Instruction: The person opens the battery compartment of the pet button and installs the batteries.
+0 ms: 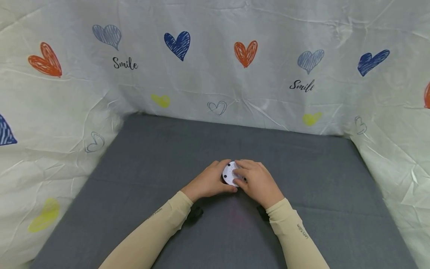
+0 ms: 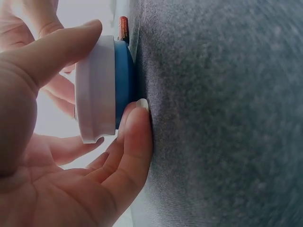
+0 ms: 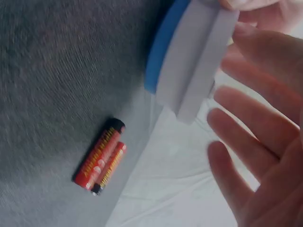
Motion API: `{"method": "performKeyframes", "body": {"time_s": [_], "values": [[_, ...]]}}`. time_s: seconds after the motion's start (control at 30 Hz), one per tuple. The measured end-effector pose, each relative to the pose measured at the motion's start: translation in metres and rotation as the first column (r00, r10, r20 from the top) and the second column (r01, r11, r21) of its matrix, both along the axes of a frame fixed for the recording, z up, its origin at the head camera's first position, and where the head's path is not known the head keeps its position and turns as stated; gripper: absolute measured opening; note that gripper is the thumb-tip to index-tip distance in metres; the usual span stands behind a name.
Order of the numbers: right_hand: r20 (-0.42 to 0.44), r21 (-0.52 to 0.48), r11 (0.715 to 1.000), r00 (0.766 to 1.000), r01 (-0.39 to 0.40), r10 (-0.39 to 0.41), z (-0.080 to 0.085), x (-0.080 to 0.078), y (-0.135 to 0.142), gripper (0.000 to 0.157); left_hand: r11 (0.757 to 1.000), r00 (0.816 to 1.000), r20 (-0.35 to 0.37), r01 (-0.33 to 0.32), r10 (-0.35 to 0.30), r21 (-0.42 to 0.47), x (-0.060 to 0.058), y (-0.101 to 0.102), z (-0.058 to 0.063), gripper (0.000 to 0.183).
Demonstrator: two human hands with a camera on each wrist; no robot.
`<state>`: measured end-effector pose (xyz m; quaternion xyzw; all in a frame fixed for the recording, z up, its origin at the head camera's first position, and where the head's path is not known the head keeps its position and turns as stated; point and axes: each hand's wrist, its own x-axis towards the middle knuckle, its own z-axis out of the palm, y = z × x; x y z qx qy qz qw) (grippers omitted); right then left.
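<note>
A round white device (image 1: pixel 229 175) with black dots and small holes on its upward face lies on the dark grey cloth. Its lower part is a blue layer (image 2: pixel 124 80) against the cloth. My left hand (image 1: pixel 212 179) grips it by the side, thumb on the white rim and fingers curled around the lower edge. Over its upper face is my right hand (image 1: pixel 258 182), fingertips on or close to that face and fingers spread loosely. In the right wrist view, two red batteries (image 3: pixel 100 158) with black ends lie side by side on the cloth beside the device.
The grey cloth (image 1: pixel 151 157) covers the table. White sheets (image 1: pixel 208 82) printed with hearts and "Smile" hang behind it and along both sides. Dark wrist-worn pieces (image 1: pixel 195 215) show beneath the forearms.
</note>
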<state>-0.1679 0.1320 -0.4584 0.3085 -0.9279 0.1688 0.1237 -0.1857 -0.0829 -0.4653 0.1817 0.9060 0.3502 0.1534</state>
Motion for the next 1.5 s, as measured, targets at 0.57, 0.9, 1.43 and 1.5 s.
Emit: {"method": "performKeyframes", "body": {"time_s": [0.57, 0.9, 1.43, 1.5], "values": [[0.073, 0.016, 1.0, 0.997, -0.023, 0.021, 0.0, 0.003, 0.001, 0.03, 1.0, 0.999, -0.035, -0.015, 0.015, -0.002, 0.003, 0.001, -0.002, 0.094], [0.0, 0.016, 0.998, 0.998, -0.067, 0.067, -0.004, 0.002, -0.001, 0.025, 0.999, 0.998, -0.05, -0.029, 0.027, -0.025, 0.003, 0.002, -0.004, 0.092], [-0.103, 0.028, 0.996, 0.99, -0.09, 0.092, -0.007, -0.001, -0.003, 0.021, 1.0, 0.997, -0.079, -0.024, 0.023, -0.018, 0.002, 0.002, -0.004, 0.087], [-0.087, 0.017, 0.996, 0.992, -0.091, 0.092, -0.005, -0.001, -0.001, 0.02, 0.999, 0.997, -0.078, -0.027, 0.026, -0.017, 0.002, 0.002, -0.004, 0.086]]}}
